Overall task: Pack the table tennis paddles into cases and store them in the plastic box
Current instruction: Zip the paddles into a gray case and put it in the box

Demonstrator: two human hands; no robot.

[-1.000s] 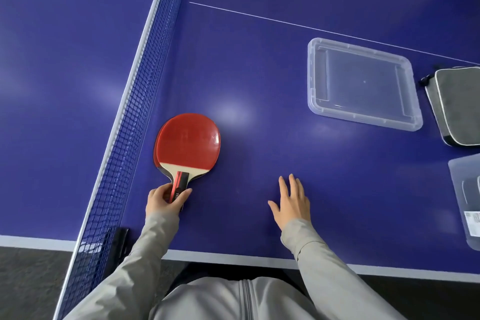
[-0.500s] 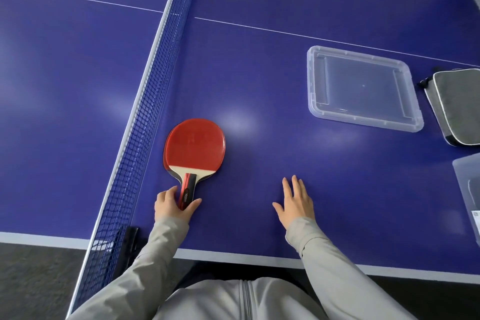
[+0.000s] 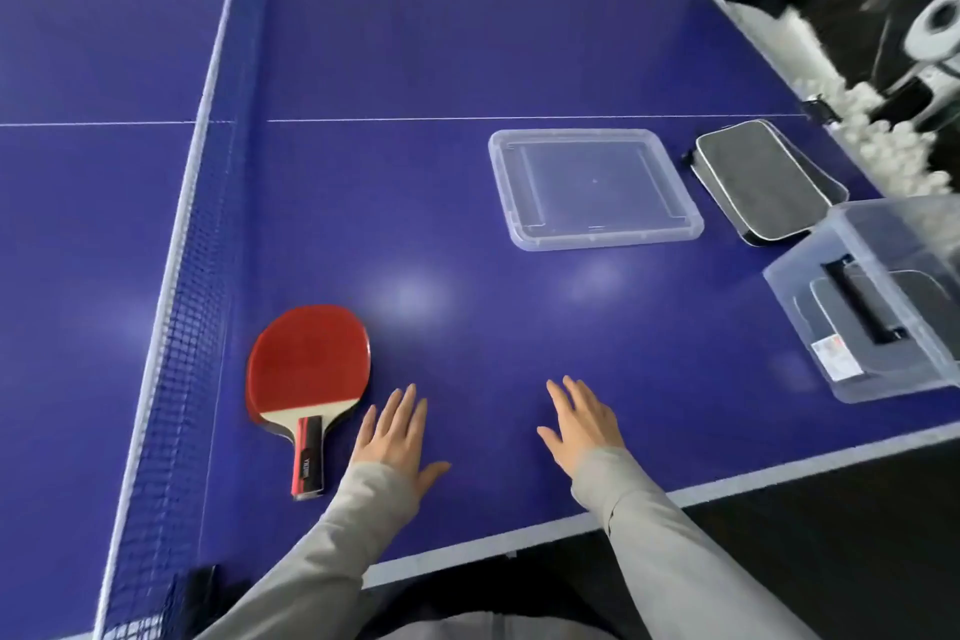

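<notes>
A red-faced paddle [image 3: 309, 369] with a red and black handle lies flat on the blue table by the net. My left hand [image 3: 397, 431] rests flat on the table just right of the handle, fingers straight, holding nothing. My right hand [image 3: 582, 424] lies flat farther right, also holding nothing. A grey paddle case [image 3: 761, 182] lies at the far right. The clear plastic box [image 3: 878, 301] stands at the right edge with a dark case inside it. Its clear lid [image 3: 595, 187] lies upside down on the table, left of the grey case.
The net [image 3: 192, 244] runs along the left of the paddle, its clamp at the near edge. The table's near edge [image 3: 519, 533] is just behind my wrists. Beyond the table's right side are white balls [image 3: 872, 130] and dark equipment.
My left hand has let go of the paddle handle and moved right, now flat on the table. The camera has tilted up, showing more of the far table and the box.
</notes>
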